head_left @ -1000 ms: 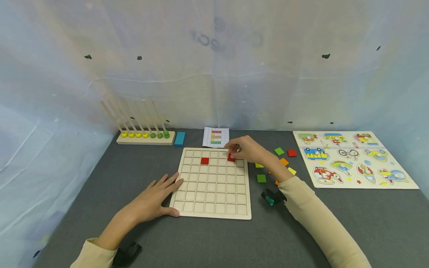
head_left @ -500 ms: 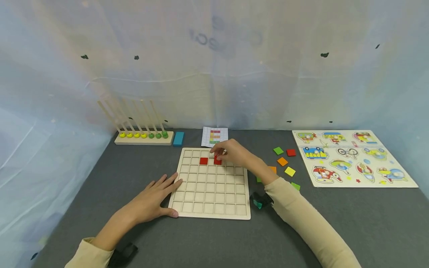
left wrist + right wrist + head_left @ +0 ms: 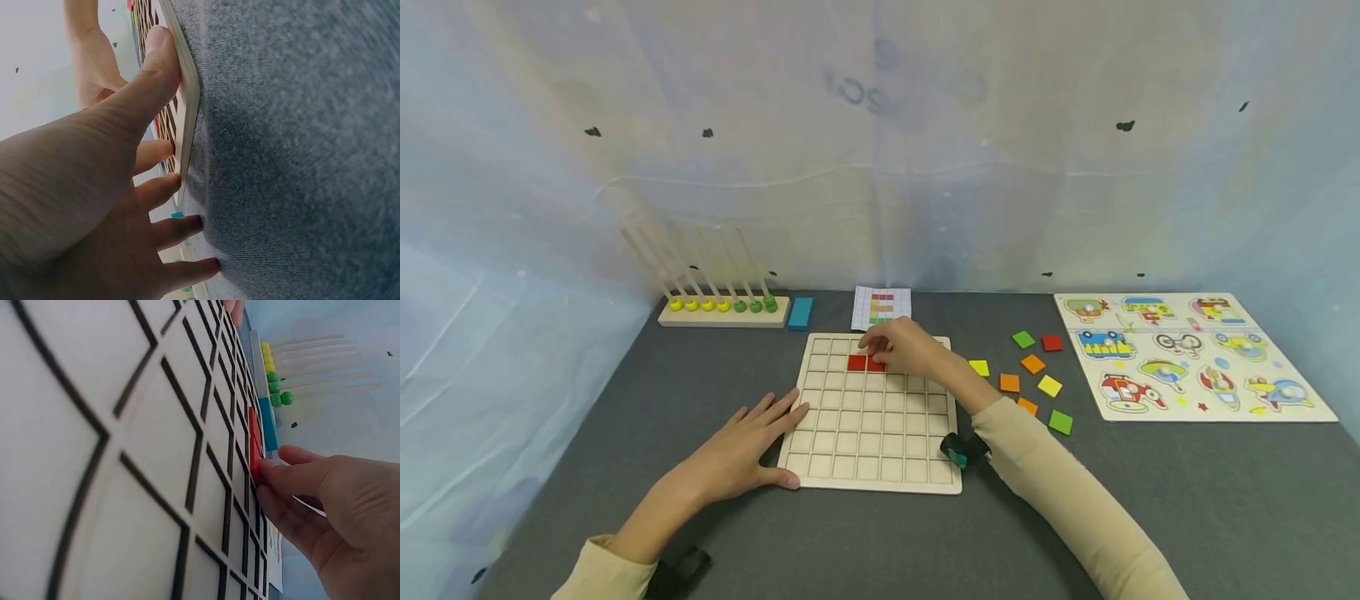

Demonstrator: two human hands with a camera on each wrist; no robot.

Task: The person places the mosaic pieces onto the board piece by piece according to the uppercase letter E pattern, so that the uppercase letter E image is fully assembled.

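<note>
On the gridded board (image 3: 850, 442), red tile (image 3: 875, 366) pinched between right fingers (image 3: 299, 478), left fingers (image 3: 786, 422) spread at board's edge.

Seen from the head, forward and down over the grid board (image 3: 870, 419), farthest back; from the left wrist, close and sideways past the left hand (image 3: 741, 451); from the right wrist, low toward the right hand (image 3: 912, 347), sharing the board throughout
</note>
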